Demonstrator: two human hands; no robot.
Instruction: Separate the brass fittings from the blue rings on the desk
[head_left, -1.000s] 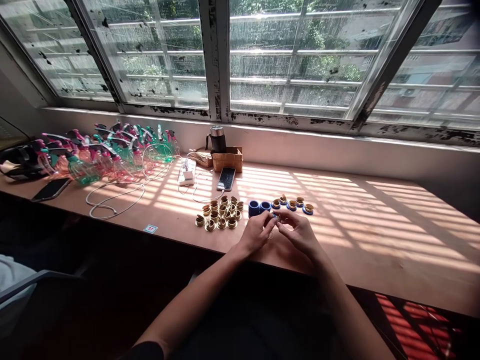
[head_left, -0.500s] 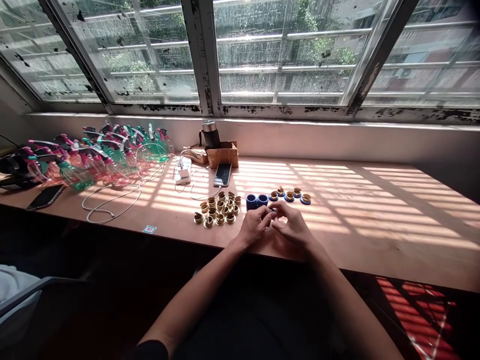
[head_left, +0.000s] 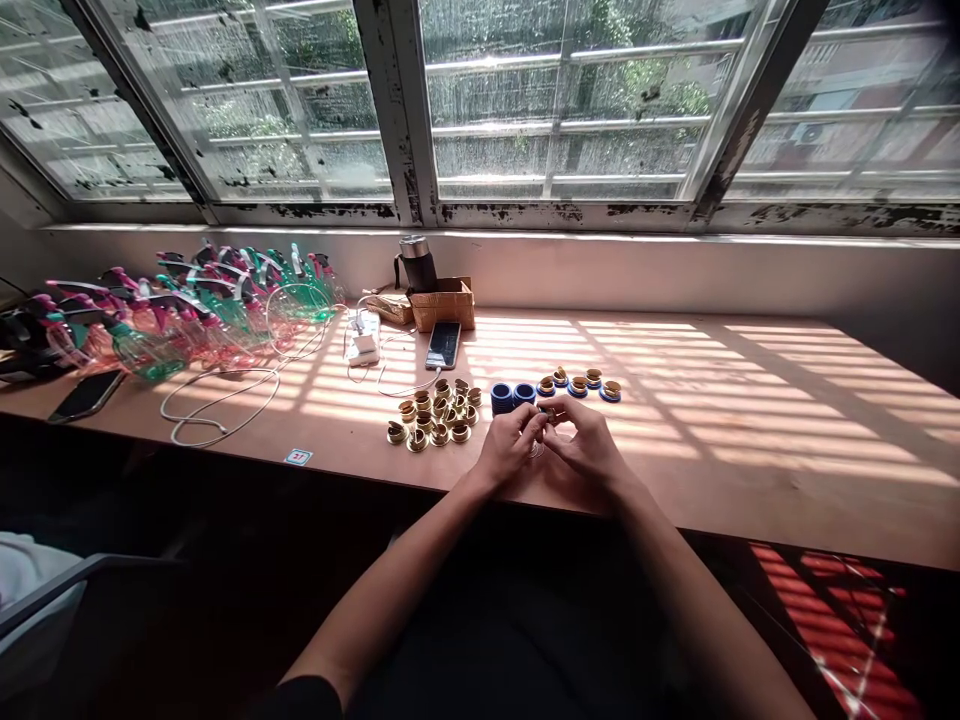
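My left hand (head_left: 508, 445) and my right hand (head_left: 587, 440) meet over the table's front part, fingertips pinched together around a small gold-coloured metal fitting (head_left: 550, 414). Fingers cover most of it. Just beyond them stand two stacks of blue rings (head_left: 502, 399). Left of the hands is a cluster of several gold-coloured metal fittings (head_left: 439, 408) with raised flaps. Behind my right hand lie several gold fittings seated in blue rings (head_left: 577, 387). A thin clear ring-like thing (head_left: 535, 451) shows below the fingers, partly hidden.
Several pink and green spray bottles (head_left: 217, 310) crowd the table's left end. A phone (head_left: 443, 345) on a cable lies before a cardboard box (head_left: 454, 303) with a black flask (head_left: 418, 266) beside it. A power strip (head_left: 364, 340), another phone (head_left: 86, 396) and a loose white cable (head_left: 225, 372) lie leftward.
The fingers of both hands have shifted slightly around the held piece; gold now shows at the fingertips where blue showed before. The camera view has moved a little.
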